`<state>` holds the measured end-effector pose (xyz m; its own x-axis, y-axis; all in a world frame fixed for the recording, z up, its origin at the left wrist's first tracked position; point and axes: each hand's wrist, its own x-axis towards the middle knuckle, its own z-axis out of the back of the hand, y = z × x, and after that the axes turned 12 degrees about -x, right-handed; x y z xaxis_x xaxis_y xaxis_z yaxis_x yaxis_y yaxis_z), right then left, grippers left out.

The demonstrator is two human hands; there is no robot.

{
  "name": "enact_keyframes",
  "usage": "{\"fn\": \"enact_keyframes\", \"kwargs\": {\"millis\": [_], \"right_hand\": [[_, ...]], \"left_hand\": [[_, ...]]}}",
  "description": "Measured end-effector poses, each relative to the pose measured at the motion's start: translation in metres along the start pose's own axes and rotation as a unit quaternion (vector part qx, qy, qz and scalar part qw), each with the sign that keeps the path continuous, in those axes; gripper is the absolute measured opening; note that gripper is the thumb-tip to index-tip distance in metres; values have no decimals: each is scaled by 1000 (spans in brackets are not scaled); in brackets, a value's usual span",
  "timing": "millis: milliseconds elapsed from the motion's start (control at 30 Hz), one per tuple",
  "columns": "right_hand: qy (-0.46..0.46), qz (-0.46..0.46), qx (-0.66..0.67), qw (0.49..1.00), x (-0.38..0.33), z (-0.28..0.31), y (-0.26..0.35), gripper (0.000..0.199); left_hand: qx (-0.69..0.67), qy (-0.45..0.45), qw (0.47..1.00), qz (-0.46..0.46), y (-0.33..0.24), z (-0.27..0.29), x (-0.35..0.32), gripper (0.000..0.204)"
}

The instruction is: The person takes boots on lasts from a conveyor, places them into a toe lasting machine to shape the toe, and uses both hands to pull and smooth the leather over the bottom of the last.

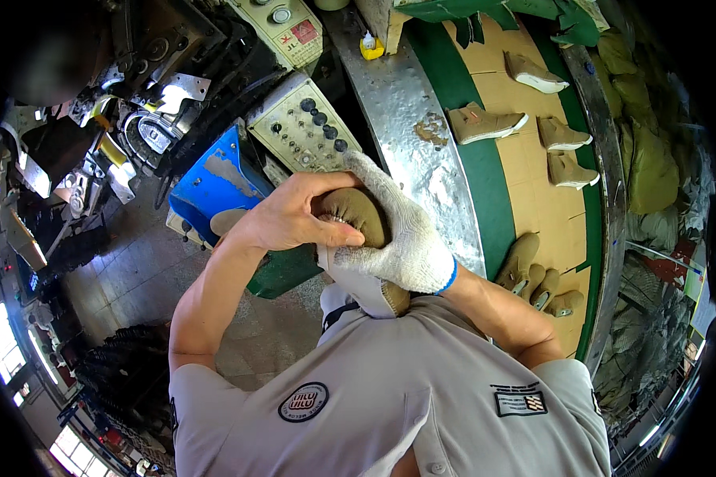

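In front of my chest I hold an olive-brown shoe upper (366, 211) between both hands, toe end away from me. Its pale underside is partly visible below my fingers, and the heel end lies close to my shirt. My bare left hand (290, 215) wraps the toe from the left, thumb pressed along the edge where the brown material meets the pale part. A white knitted glove with a blue cuff covers my right hand (410, 242), which grips the shoe's right side, its thumb across the pale underside. The palms hide much of the shoe.
A machine (147, 131) stands at left, near a control panel (306, 123) with black knobs and a blue bin (219, 179). On the right, a metal ledge (414, 159) borders a green belt (485, 191) with cardboard and several brown shoes (485, 125). Olive sacks (652, 167) lie beyond.
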<state>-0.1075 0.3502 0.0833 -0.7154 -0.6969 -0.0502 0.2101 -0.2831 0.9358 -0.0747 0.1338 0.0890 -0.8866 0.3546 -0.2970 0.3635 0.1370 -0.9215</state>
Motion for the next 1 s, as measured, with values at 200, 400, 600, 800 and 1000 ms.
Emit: {"fn": "enact_keyframes", "kwargs": {"millis": [200,400,600,800,1000], "right_hand": [[6,5,24,1000,0,2,-8,100],[-6,-25,53,998,3,1,-7,103],[-16,-30,60,998,7,-2,-17,98],[-20,-40,56,997,10,1,-18,100],[-8,-89,79,993,12,12,-16,101]], "left_hand": [[-70,1,996,54,3,1,9,38],[-94,-40,994,27,1,-6,14,41],[-80,-44,994,53,1,-6,16,43],[-58,-62,996,16,4,-12,18,49],[-285,-37,957,45,10,0,19,78]]}}
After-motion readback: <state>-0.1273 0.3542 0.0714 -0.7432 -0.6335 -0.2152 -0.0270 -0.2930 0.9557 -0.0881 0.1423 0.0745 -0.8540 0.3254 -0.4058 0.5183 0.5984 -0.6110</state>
